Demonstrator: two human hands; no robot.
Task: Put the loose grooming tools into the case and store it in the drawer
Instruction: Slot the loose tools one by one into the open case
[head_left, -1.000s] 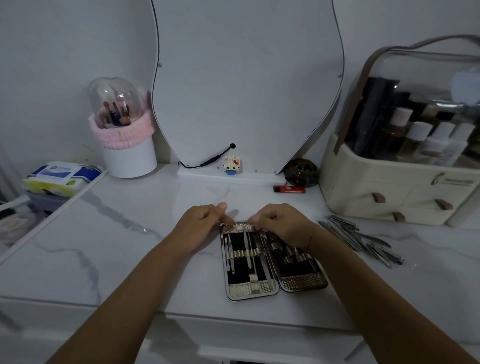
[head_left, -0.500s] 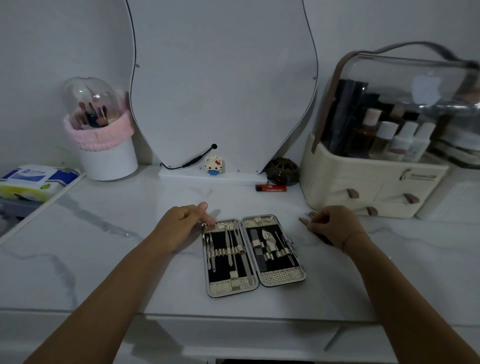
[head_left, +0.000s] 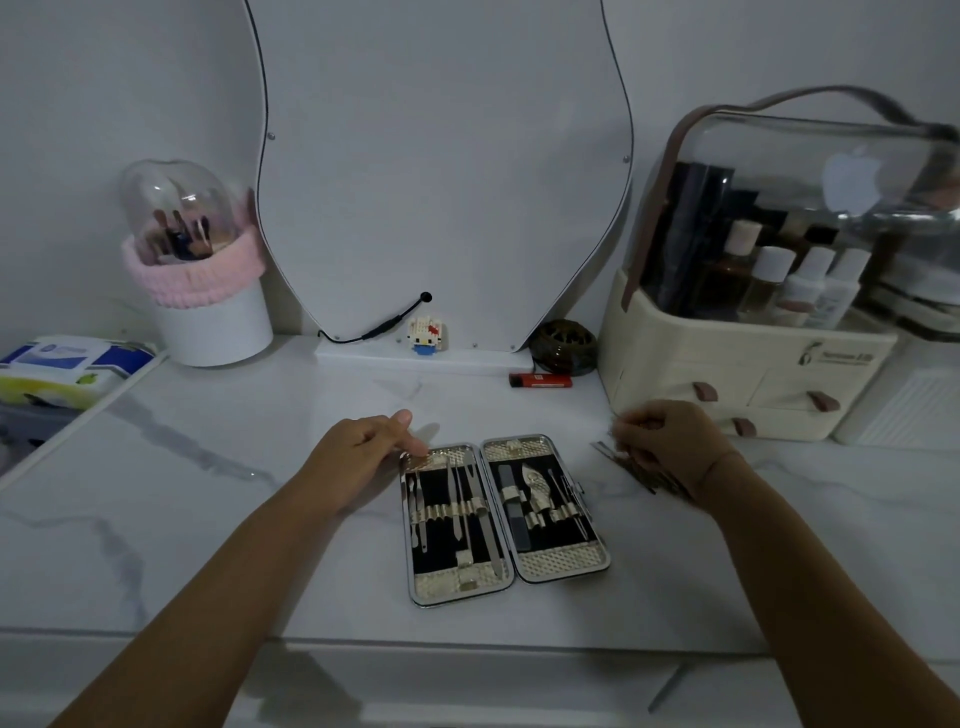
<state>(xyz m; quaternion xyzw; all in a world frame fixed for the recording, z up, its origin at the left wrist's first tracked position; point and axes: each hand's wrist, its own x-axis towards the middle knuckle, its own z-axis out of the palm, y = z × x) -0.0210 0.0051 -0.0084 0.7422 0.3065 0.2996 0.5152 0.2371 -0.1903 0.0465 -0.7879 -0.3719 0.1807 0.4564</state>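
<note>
Case (head_left: 501, 514) lies open flat on the marble counter (head_left: 208, 519), two halves side by side, several tools already under the elastic loops in each. Your left hand (head_left: 358, 457) rests at its top-left corner, fingers loosely curled, forefinger tip touching the rim. It pins the case, grips nothing.

Your right hand (head_left: 670, 447) is curled over the loose tools (head_left: 631, 467), a bundle of thin metal pieces on the counter just right of the case. Fingers look closed around some of them, but you cannot tell how many are actually caught; the hand hides most of the pile.

Risks from here:
- Grabbing a whole bunch at once: thin, slick steel will likely fan out and slip back onto the marble or skid off toward the front edge.
- Pointed ends: a hurried grip could prick you, or snag the loops on the way in.
- The left hand holds one corner only. Pushing a tool under a tight loop on the right half could swing or slide the case.
- Free loops look few and narrow, so a wrong slot means redoing it.

Around you: cream organiser (head_left: 727, 374) with small drawers stands close behind the right hand, a lighter (head_left: 540, 380) near the mirror (head_left: 441, 156) base, brush holder (head_left: 208, 291) far left. Nothing lies between pile and case.
</note>
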